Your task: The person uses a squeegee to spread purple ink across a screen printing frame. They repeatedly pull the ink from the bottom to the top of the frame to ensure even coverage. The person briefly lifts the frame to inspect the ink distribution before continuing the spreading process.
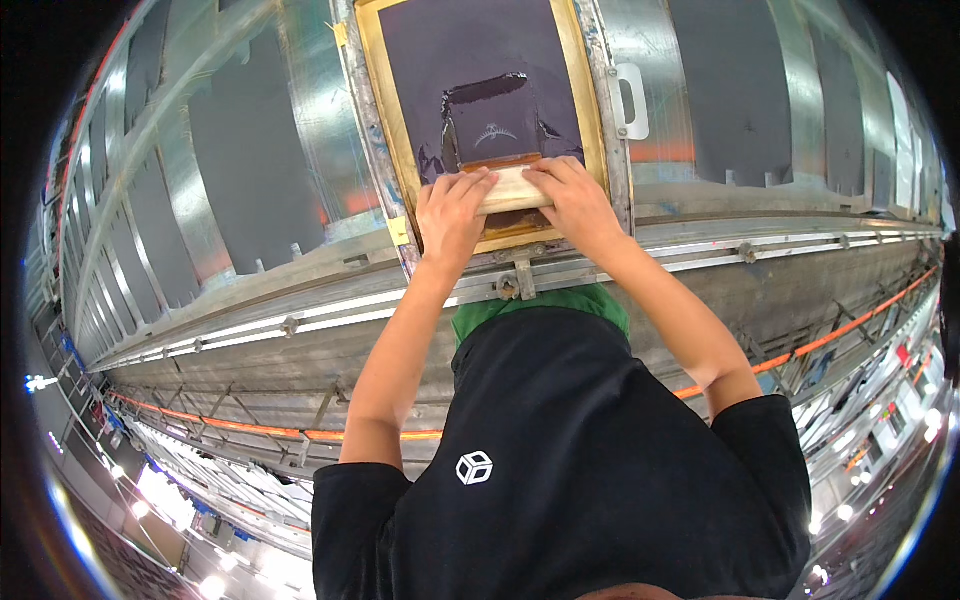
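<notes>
A wooden-handled squeegee point(514, 190) lies across the near part of a screen-printing frame point(591, 90). My left hand point(455, 213) is closed round its left end, and my right hand point(577, 205) grips the right end. The squeegee's reddish-brown blade edge point(500, 161) touches the dark mesh point(450, 50). Just beyond it, a small pale curved design point(495, 133) shows in the mesh. Glossy dark ink point(485, 90) lies in a band past the design, with streaks down both sides. The underside of the blade is hidden.
The frame rests on a long metal table point(300, 70) with dark fabric panels point(240, 150) to the left and more panels point(735, 90) to the right. A metal rail point(700, 258) with clamps runs along the near edge. An orange line point(800, 350) runs below it.
</notes>
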